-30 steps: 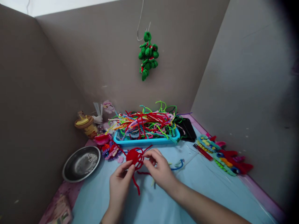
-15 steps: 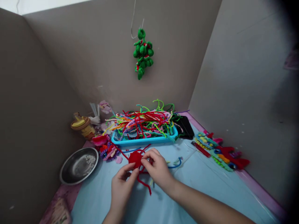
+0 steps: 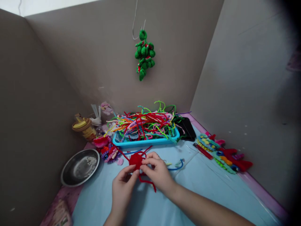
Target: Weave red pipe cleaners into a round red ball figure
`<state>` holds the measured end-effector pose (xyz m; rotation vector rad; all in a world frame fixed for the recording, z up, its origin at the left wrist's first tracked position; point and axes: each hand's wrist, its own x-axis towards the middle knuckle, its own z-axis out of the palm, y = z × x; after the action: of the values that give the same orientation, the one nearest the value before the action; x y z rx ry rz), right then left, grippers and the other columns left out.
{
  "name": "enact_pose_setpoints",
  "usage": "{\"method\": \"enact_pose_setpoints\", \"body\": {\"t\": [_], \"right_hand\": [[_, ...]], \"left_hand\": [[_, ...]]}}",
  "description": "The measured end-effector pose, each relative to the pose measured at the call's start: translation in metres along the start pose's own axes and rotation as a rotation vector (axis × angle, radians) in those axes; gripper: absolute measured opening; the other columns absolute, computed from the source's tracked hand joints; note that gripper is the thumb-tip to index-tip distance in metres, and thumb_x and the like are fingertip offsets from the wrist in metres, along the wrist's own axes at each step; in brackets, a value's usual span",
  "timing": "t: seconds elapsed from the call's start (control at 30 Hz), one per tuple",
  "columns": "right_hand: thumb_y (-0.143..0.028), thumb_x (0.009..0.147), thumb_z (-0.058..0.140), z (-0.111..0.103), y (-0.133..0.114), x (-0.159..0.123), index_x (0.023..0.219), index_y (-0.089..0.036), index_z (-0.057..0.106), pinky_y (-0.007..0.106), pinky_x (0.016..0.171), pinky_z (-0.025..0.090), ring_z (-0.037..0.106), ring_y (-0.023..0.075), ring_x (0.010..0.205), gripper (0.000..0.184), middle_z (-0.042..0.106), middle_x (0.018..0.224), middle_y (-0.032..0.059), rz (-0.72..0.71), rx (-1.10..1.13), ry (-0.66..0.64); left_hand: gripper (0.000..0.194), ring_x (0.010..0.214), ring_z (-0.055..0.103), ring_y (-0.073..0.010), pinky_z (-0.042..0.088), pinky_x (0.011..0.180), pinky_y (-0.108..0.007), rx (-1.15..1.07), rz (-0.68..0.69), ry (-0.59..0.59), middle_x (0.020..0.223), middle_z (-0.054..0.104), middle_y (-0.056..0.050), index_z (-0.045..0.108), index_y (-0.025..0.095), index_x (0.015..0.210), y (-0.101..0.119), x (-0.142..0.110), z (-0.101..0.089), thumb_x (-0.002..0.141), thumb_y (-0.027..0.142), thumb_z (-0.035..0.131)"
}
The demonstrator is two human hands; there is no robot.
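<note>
Between my two hands is a red yarn piece (image 3: 135, 159), roundish, with several loose red strands trailing from it. My left hand (image 3: 124, 182) pinches its lower left edge between thumb and fingers. On its right side, the thumb and fingertips of my right hand (image 3: 157, 171) close on the same piece. One red tail hangs down below my right fingers. Just beyond the piece, a blue strand (image 3: 133, 152) lies on the table; another blue strand (image 3: 178, 167) curves out to the right of my right hand.
A blue tray (image 3: 145, 143) heaped with colored yarn strands stands at the back. To the left are a metal bowl (image 3: 77, 174) with small white bits and a lidded cup (image 3: 86, 130). Crocheted pieces (image 3: 225, 157) and a red-handled tool (image 3: 204, 152) lie right. A green crocheted ornament (image 3: 144, 56) hangs above.
My right fingers have shifted slightly left and closed in on the red yarn piece. The lower red tail has swung to the right. My left hand holds nearly still.
</note>
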<state>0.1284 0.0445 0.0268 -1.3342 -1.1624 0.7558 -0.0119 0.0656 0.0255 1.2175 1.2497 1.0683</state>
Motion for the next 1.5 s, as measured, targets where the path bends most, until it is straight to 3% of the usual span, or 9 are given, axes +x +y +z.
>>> {"method": "enact_pose_setpoints", "body": {"t": [0.33,0.57,0.7,0.83,0.97,1.07,1.3,1.4,1.5], "right_hand": [[-0.013,0.071,0.059,0.000,-0.005,0.000,0.061,-0.018,0.058,0.026,0.071,0.043,0.051,0.0147,0.078,0.012,0.049,0.080,0.0010,0.030,0.018,-0.018],[-0.014,0.072,0.059,-0.001,-0.006,-0.002,0.059,-0.017,0.058,0.029,0.082,0.041,0.051,0.0169,0.089,0.013,0.047,0.090,0.0031,-0.018,-0.021,0.025],[-0.012,0.077,0.054,-0.001,-0.002,-0.005,0.078,-0.020,0.066,0.031,0.088,0.042,0.051,0.0181,0.097,0.014,0.048,0.105,0.0061,-0.050,-0.004,0.003],[-0.001,0.072,0.051,-0.001,-0.002,-0.011,0.102,-0.026,0.065,0.031,0.085,0.044,0.051,0.0177,0.095,0.041,0.050,0.098,0.0051,-0.202,-0.088,-0.071],[-0.010,0.074,0.062,0.002,-0.008,-0.014,0.096,-0.027,0.069,0.030,0.075,0.045,0.056,0.0167,0.082,0.029,0.060,0.083,0.0025,-0.260,-0.136,-0.231],[-0.019,0.081,0.060,0.001,-0.018,-0.014,0.089,-0.025,0.071,0.029,0.072,0.045,0.059,0.0157,0.076,0.015,0.067,0.078,0.0023,-0.270,-0.053,-0.239],[-0.030,0.084,0.057,-0.017,-0.047,-0.015,0.085,-0.021,0.071,0.029,0.071,0.047,0.062,0.0151,0.074,0.017,0.069,0.076,0.0036,-0.206,0.299,-0.284],[-0.031,0.083,0.057,-0.020,-0.044,-0.012,0.085,-0.020,0.070,0.029,0.072,0.049,0.063,0.0154,0.076,0.017,0.068,0.079,0.0045,-0.120,0.409,-0.253],[-0.025,0.076,0.064,-0.015,-0.031,-0.005,0.100,-0.021,0.064,0.029,0.075,0.050,0.063,0.0159,0.082,0.025,0.067,0.087,0.0039,-0.032,0.434,-0.222]], "left_hand": [[0.029,0.069,0.063,-0.0179,0.051,0.065,-0.027,0.092,0.047,-0.027,0.080,0.072,-0.007,0.070,0.014,0.083,-0.005,0.000,-0.002,0.062,0.034,0.074],[0.029,0.069,0.065,-0.0184,0.052,0.065,-0.028,0.038,0.019,-0.047,0.078,0.072,-0.007,0.070,0.014,0.082,0.000,-0.004,0.001,0.061,0.034,0.075],[0.032,0.069,0.065,-0.0190,0.053,0.065,-0.029,-0.019,0.006,0.032,0.078,0.072,-0.007,0.069,0.014,0.082,0.002,0.000,0.000,0.058,0.033,0.076],[0.036,0.072,0.065,-0.0186,0.052,0.067,-0.029,-0.068,0.017,0.125,0.079,0.071,-0.007,0.068,0.014,0.086,-0.001,0.006,-0.004,0.057,0.033,0.077],[0.037,0.071,0.064,-0.0180,0.052,0.067,-0.029,-0.095,0.020,0.161,0.076,0.070,-0.006,0.067,0.014,0.084,-0.002,0.008,-0.006,0.055,0.033,0.078],[0.036,0.071,0.065,-0.0194,0.052,0.068,-0.031,-0.071,0.029,0.151,0.076,0.070,-0.006,0.067,0.014,0.082,-0.001,0.008,-0.005,0.054,0.034,0.078],[0.034,0.072,0.065,-0.0200,0.051,0.068,-0.031,0.010,0.089,0.177,0.078,0.070,-0.007,0.068,0.015,0.083,0.002,0.007,-0.005,0.058,0.037,0.075],[0.035,0.072,0.065,-0.0208,0.052,0.068,-0.031,0.021,0.085,0.175,0.078,0.071,-0.007,0.068,0.015,0.082,0.002,0.007,-0.005,0.057,0.039,0.076],[0.037,0.073,0.065,-0.0205,0.052,0.068,-0.031,-0.021,0.055,0.152,0.078,0.071,-0.007,0.068,0.014,0.081,0.000,0.008,-0.004,0.054,0.038,0.077]]}}
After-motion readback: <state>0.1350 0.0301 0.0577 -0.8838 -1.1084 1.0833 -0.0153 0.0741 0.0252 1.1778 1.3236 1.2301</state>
